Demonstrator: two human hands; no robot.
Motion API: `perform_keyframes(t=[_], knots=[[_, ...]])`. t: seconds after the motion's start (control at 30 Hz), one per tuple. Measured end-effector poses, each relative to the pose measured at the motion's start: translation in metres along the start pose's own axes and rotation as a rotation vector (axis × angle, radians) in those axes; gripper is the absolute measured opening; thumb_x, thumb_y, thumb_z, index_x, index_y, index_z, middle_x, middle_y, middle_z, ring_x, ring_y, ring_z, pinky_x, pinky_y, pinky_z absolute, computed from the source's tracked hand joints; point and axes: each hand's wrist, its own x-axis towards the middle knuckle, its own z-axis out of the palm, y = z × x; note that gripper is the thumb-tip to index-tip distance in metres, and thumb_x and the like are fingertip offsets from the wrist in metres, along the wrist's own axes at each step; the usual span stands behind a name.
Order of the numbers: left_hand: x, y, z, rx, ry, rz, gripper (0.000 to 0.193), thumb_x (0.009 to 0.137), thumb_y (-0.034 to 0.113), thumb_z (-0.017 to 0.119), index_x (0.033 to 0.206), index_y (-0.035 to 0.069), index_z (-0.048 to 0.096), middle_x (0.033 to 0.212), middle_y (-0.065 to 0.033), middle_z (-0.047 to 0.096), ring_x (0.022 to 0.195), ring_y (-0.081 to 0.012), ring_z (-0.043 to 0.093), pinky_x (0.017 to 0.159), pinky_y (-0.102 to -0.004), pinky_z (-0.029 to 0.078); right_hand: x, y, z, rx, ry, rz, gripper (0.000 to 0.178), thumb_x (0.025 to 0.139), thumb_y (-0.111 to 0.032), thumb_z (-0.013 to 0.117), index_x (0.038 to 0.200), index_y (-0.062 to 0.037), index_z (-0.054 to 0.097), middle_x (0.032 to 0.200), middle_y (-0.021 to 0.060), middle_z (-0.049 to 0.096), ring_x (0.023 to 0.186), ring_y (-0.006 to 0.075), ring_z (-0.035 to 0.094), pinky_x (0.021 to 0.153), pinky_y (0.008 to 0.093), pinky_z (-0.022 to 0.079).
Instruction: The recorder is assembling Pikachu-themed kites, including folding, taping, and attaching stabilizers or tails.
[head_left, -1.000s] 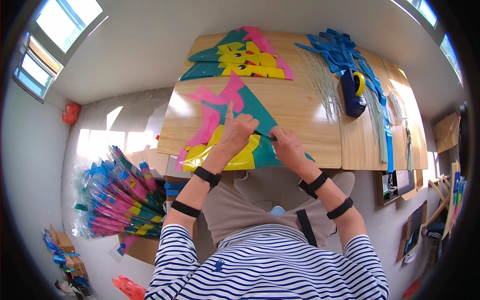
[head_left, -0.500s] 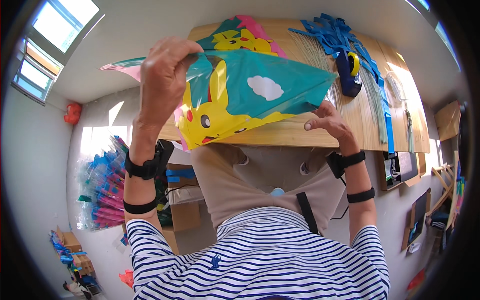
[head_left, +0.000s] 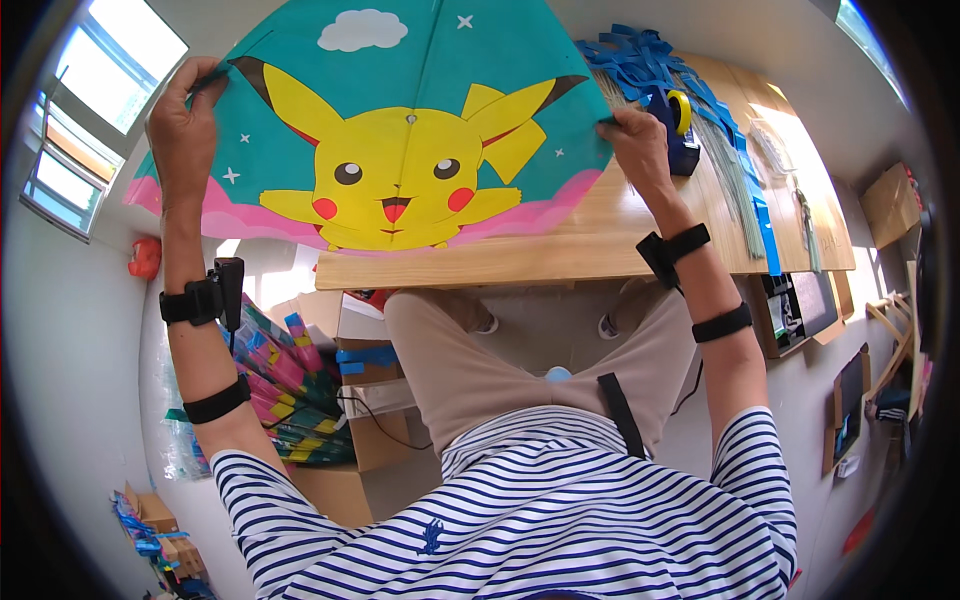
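Note:
A kite sail [head_left: 395,165] is spread flat between my hands, above the near edge of the table. It is teal with a pink lower border, a white cloud and a large yellow cartoon animal. My left hand [head_left: 186,135] pinches its left edge between thumb and fingers. At the opposite edge my right hand [head_left: 640,150] grips the sail, its thumb toward the print. The sail's top runs out of the picture, and the sail hides the left part of the tabletop.
On the wooden table [head_left: 560,265], to the right, lie a dark blue tape dispenser [head_left: 684,150], blue ribbons [head_left: 650,65] and thin pale rods [head_left: 735,185]. Packed colourful bundles [head_left: 290,370] and a cardboard box [head_left: 380,440] stand left of my legs. Another open box [head_left: 785,320] sits at the right.
The sail has gone from folded and tilted to spread open with its print facing me. My left hand has moved left, and my right hand up and slightly left, now gripping the right edge.

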Motion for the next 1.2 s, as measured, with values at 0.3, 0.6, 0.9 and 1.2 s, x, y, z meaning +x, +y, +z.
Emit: perform_keyframes(t=[0.3, 0.6, 0.9, 1.2], knots=[[-0.054, -0.017, -0.014, 0.01, 0.114, -0.058, 0.008, 0.09, 0.002, 0.065, 0.097, 0.005, 0.068, 0.097, -0.0055, 0.07, 0.095, -0.0172, 0.067, 0.084, -0.03, 0.051, -0.023, -0.033, -0.016, -0.337, 0.358, -0.469, 0.005, 0.082, -0.006, 0.069, 0.086, -0.0092, 0.071, 0.08, 0.0039, 0.066, 0.086, 0.025, 0.061, 0.102, 0.0469, 0.038], [-0.25, -0.055, 0.058, 0.017, -0.052, -0.454, 0.022, 0.076, -0.012, 0.059, 0.088, 0.004, 0.069, 0.098, -0.0081, 0.06, 0.098, -0.0236, 0.059, 0.084, -0.0342, 0.048, -0.157, 0.051, 0.053, -0.504, 0.032, -0.354, 0.015, 0.074, -0.004, 0.067, 0.087, -0.0093, 0.072, 0.091, 0.0031, 0.063, 0.097, 0.0254, 0.056, 0.109, 0.0522, 0.031], [-0.343, -0.1, 0.146, -0.412, -0.195, -1.062, 0.025, 0.086, -0.009, 0.055, 0.103, 0.0, 0.069, 0.096, -0.0056, 0.065, 0.073, -0.0135, 0.062, 0.066, -0.026, 0.052, -0.177, 0.086, 0.082, -0.521, -0.062, -0.232, 0.014, 0.073, -0.002, 0.066, 0.085, -0.0063, 0.071, 0.095, 0.007, 0.062, 0.099, 0.029, 0.054, 0.097, 0.0479, 0.04], [-0.369, -0.105, 0.16, -0.97, -0.035, -1.499, 0.026, 0.09, -0.001, 0.05, 0.112, 0.001, 0.064, 0.096, -0.0083, 0.069, 0.078, -0.017, 0.068, 0.067, -0.029, 0.056, -0.177, 0.098, 0.071, -0.378, -0.106, -0.141, 0.023, 0.073, 0.005, 0.065, 0.095, 0.0003, 0.068, 0.103, 0.0125, 0.063, 0.104, 0.036, 0.054, 0.089, 0.0444, 0.048]])
